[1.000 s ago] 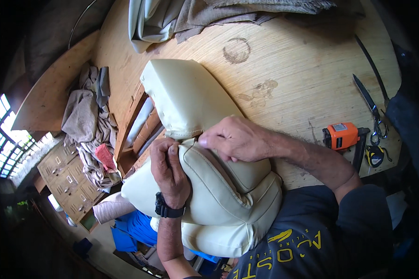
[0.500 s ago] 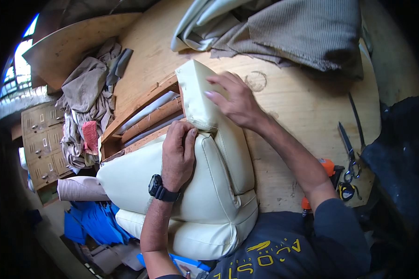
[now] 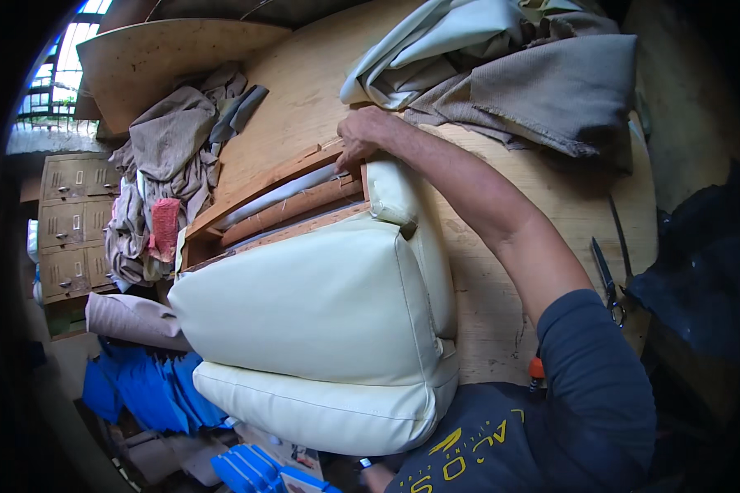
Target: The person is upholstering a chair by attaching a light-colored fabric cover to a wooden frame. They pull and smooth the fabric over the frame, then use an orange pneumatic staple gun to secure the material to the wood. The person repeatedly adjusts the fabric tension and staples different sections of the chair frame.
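Observation:
A cream upholstered seat piece point(image 3: 296, 304) lies on its side in front of me, its open wooden frame point(image 3: 259, 187) facing the far left. My right hand point(image 3: 362, 135) reaches across to the far corner, fingers curled over the frame's edge beside the cream cover. Inside the frame run a brown roll and a white strip. A padded cream end point(image 3: 393, 193) with a loosely folded edge sits just below that hand. Only a bit of my left forearm point(image 3: 378, 476) shows at the bottom edge; the left hand is hidden beside the seat piece.
Grey ribbed fabric and pale vinyl point(image 3: 444, 49) are heaped at the back of the wooden table point(image 3: 493, 329). Scissors point(image 3: 608, 279) lie at the right. Crumpled cloth point(image 3: 173, 131), metal drawers point(image 3: 74, 222) and blue material point(image 3: 144, 390) are on the left.
My right hand has moved farther away and left, from above the padded end to the frame's far corner. My left hand has left the seam and dropped down out of sight.

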{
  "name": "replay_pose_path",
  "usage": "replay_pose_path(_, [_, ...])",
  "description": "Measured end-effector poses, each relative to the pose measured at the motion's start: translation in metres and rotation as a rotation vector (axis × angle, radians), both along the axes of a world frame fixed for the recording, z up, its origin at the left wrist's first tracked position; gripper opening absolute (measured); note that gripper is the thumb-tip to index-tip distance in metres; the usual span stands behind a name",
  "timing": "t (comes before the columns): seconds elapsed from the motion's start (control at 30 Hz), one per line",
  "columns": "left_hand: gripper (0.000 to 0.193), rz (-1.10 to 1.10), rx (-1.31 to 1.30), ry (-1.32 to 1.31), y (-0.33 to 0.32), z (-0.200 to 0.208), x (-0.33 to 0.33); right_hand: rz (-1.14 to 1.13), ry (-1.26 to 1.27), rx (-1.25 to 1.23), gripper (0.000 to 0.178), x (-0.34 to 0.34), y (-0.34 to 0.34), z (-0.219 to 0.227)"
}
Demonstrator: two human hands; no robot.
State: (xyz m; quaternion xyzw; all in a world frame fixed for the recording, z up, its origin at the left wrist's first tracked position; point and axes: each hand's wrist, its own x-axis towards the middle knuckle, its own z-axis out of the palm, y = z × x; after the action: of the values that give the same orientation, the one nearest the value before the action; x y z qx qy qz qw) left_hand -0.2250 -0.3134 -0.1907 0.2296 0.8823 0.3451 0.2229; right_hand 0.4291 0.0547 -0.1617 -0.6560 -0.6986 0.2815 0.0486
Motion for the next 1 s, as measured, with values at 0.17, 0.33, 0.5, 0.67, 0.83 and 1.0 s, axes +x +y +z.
replay_pose_path(0.17, [0.056,0.004,-0.062,-0.238,-0.027,-0.059,0.004,-0.027,-0.030,0.105,0.074,0.008,-0.008,-0.021])
replay_pose_path(0.33, [0.057,-0.032,-0.048,-0.299,-0.027,-0.078,-0.004,-0.146,0.007,0.210,0.094,0.021,-0.048,-0.031])
replay_pose_path(0.5, [0.058,-0.047,-0.010,-0.352,-0.024,-0.088,-0.021,-0.252,-0.024,0.201,0.087,0.016,-0.104,-0.027])
replay_pose_path(0.67, [0.059,-0.082,-0.001,-0.384,-0.025,-0.093,-0.047,-0.459,-0.035,0.232,0.076,0.005,-0.186,-0.029])
replay_pose_path(0.83, [0.060,-0.195,0.076,-0.393,-0.004,-0.096,-0.073,-0.773,-0.006,0.129,0.070,-0.053,-0.276,-0.032])
replay_pose_path(1.0, [0.061,-0.400,0.290,-0.409,0.099,-0.081,-0.091,-0.866,-0.053,0.145,0.062,-0.128,-0.308,-0.013])
